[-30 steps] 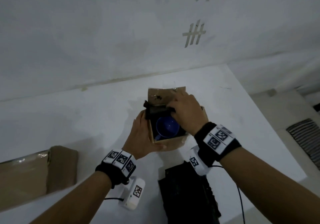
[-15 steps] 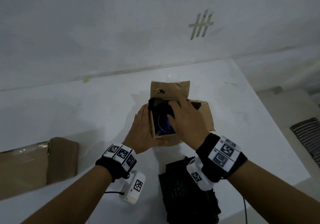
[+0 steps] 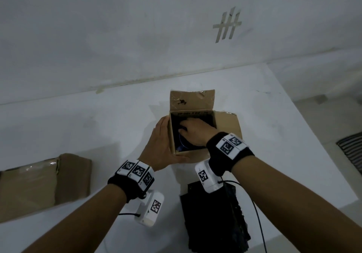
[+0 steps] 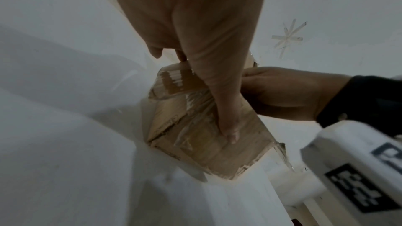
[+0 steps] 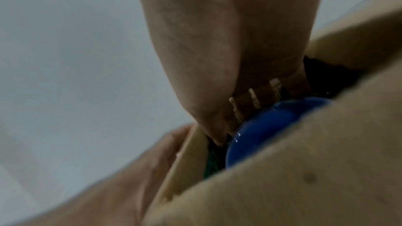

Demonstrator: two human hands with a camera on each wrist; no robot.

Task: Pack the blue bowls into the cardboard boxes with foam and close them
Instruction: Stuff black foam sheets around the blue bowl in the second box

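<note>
An open cardboard box (image 3: pixel 193 155) stands mid-table with its far flap (image 3: pixel 193 100) up and its right flap (image 3: pixel 228 123) folded out. Inside lies a blue bowl (image 3: pixel 183 145), also plain in the right wrist view (image 5: pixel 272 123), with black foam (image 3: pixel 195 118) against the far wall. My left hand (image 3: pixel 160 141) lies flat along the box's left wall, its thumb (image 4: pixel 228 133) pressed on the cardboard. My right hand (image 3: pixel 193 133) reaches down into the box beside the bowl. Its fingertips are hidden inside.
A stack of black foam pieces (image 3: pixel 213 217) lies near the table's front edge under my right wrist. A second cardboard box (image 3: pixel 39 182) sits at the far left. The wall runs behind the table, whose right edge drops off to the floor.
The black foam that my right hand held at the box's rim has gone down inside, and the hand has followed it in. The right flap has folded outward. My left hand stays on the box.
</note>
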